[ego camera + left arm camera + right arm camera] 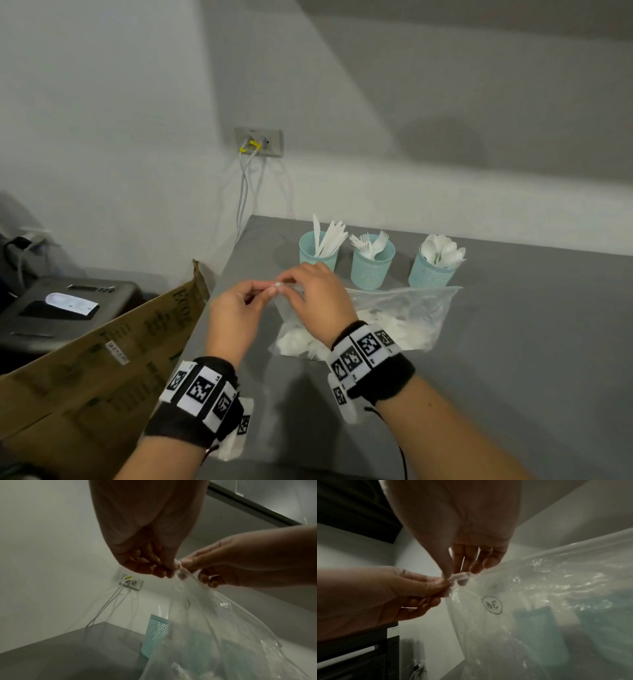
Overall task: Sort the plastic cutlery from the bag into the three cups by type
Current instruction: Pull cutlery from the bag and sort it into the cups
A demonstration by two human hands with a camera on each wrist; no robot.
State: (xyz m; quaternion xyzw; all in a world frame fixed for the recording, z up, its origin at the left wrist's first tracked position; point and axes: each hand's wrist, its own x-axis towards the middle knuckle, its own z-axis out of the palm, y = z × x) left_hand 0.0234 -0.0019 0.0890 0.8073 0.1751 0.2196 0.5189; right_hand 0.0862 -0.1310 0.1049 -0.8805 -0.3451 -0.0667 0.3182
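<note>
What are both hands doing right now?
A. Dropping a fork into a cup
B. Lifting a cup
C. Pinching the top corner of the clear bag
C: the left hand and right hand pinch the same corner of the clear bag, cups untouched.

Clear plastic bag (pixel 394 315), marked 36, lies on the worktop (pixel 513 342) holding white cutlery (pixel 294 339). Behind it: three teal perforated cups (pixel 371 267) with knives, forks, spoons.

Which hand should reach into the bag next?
Probably the right hand: it sits over the bag, nearer the cups. The left hand pinches the bag's corner at the table's edge and can hold it.
</note>
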